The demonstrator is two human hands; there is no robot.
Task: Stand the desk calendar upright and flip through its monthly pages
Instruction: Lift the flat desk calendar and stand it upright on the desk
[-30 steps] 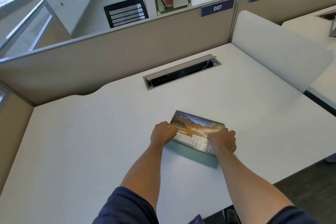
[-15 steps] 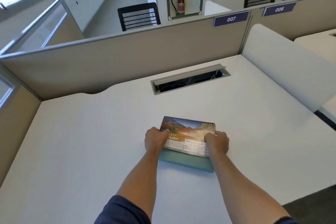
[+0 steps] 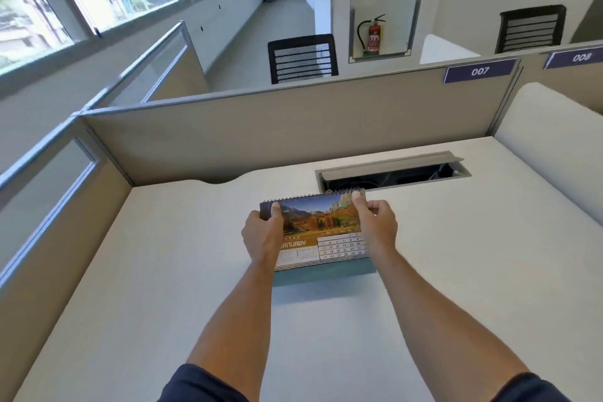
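While the desk calendar (image 3: 321,232) is gripped at both top corners by left hand (image 3: 262,233) and right hand (image 3: 378,225) mid-surface (image 3: 163,271), near the cable slot (image 3: 391,171), its teal base should be splayed evenly before release.

The glossy paper desk calendar with a wire spiral binding (image 3: 321,225) has a matt teal card base. The smooth, matt white laminate counter (image 3: 156,271) holds a brushed grey metal cable tray (image 3: 391,164). The beige partition panel (image 3: 293,134) looks cloth-covered.
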